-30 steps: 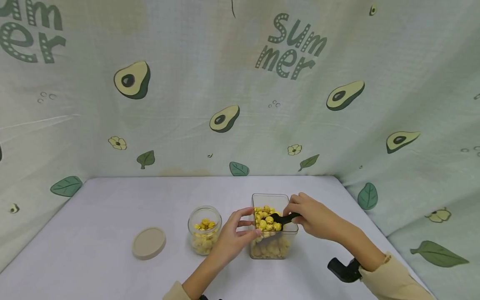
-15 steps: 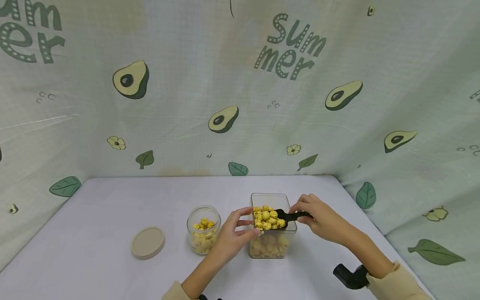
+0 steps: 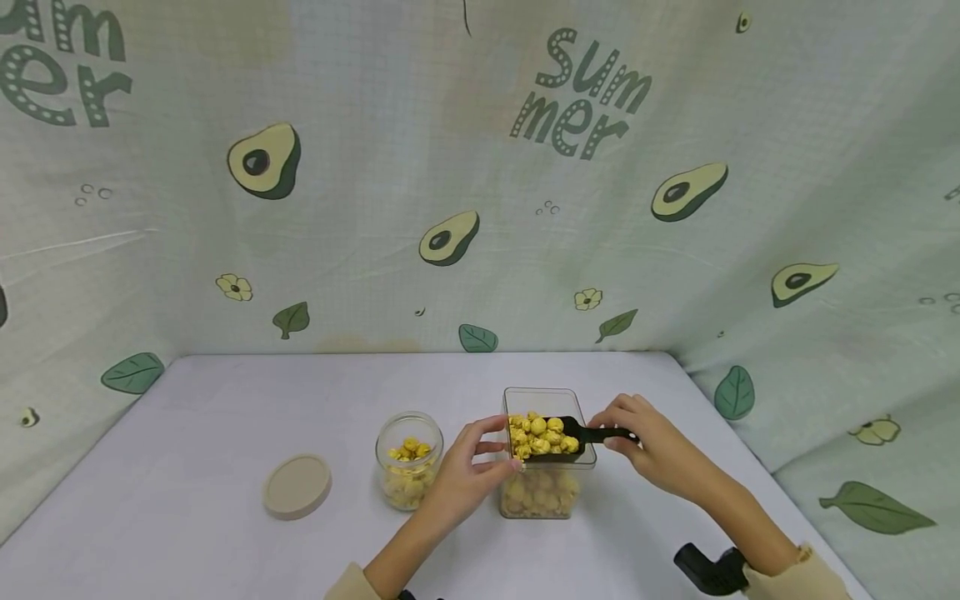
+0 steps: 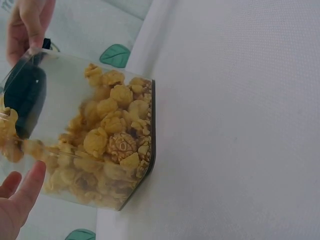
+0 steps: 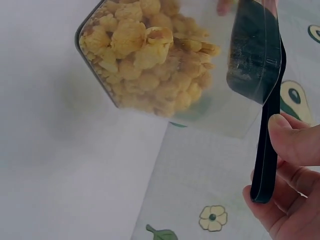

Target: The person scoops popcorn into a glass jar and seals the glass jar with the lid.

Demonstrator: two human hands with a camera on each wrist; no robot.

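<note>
A clear square container (image 3: pixel 576 454) stands on the table with caramel popcorn (image 4: pixel 107 122) in its lower part. My left hand (image 3: pixel 467 462) is at its left side, fingers spread, with the fingertips touching the wall near the rim. My right hand (image 3: pixel 654 442) pinches the handle of a black scoop (image 3: pixel 573 431), thumb on one side and fingers on the other. Heaped with popcorn, the scoop's bowl lies level inside the container's mouth, above the rest of the popcorn. In the right wrist view the scoop's handle (image 5: pixel 266 155) extends out past the rim.
Left of the container stands an open glass jar (image 3: pixel 409 462), partly filled with popcorn and overlapped by my left forearm in the head view. A round beige lid (image 3: pixel 297 487) lies farther left on the white table (image 3: pixel 187 467). A printed cloth (image 3: pixel 360 167) hangs behind.
My right hand has drawn the scoop rightward and lifted it out of the popcorn, levelling it so its load shows in the bowl. My left hand and the container stay put.
</note>
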